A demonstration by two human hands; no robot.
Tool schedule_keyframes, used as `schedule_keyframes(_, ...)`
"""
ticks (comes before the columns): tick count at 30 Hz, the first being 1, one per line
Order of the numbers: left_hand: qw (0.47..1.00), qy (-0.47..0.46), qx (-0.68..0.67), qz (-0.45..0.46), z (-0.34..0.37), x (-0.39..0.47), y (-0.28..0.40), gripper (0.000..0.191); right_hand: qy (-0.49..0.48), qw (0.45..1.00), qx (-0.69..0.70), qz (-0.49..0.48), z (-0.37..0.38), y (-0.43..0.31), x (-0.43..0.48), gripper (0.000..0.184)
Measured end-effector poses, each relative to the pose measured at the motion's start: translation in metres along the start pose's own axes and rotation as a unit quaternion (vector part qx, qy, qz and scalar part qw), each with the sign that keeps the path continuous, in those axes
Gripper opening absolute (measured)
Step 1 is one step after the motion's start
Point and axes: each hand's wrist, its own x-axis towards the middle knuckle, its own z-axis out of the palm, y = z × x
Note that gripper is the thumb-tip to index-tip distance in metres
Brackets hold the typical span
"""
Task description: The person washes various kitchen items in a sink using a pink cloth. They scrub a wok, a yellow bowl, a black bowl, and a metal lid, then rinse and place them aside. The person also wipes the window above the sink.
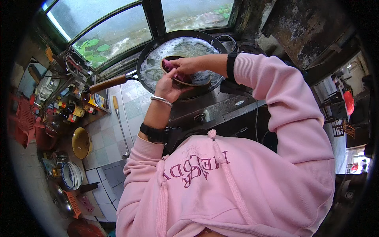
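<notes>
A large dark wok (142,56) with a wooden handle sits on the stove by the window, filled with foamy, cloudy water. Over it a round dark vessel with a tan rim (204,85), perhaps a bowl or lid, is tilted and partly hidden by the hands. My left hand (168,88), with a silver bangle at the wrist, holds the near side of this vessel. Inside it, my right hand (187,65) presses a pink-purple cloth (168,65) against the surface. The fingertips of my right hand are partly hidden.
A long-handled utensil (119,118) lies on the tiled counter to the left. Beyond it are a yellow-brown bowl (80,143), sauce bottles (74,110) and stacked plates (77,175). The wok's handle (108,83) points left. A dark cable (257,118) hangs at the stove's right front.
</notes>
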Motion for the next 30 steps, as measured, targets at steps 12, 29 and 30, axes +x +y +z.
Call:
schedule_keyframes(12,0.998,0.048,-0.019,0.043,-0.003,0.006,-0.006,0.037,-0.141,0.919,-0.357,0.09,-0.038,-0.001,-0.061,0.048)
schedule_keyframes(29,0.999,-0.036,-0.002,0.005,0.004,-0.012,0.004,0.034,-0.175,0.984,-0.013,-0.032,-0.017,-0.028,-0.03,0.058)
schedule_keyframes(30,0.998,-0.057,-0.028,-0.004,0.004,-0.012,0.006,0.034,-0.149,0.988,-0.03,-0.038,-0.015,-0.03,-0.04,0.062)
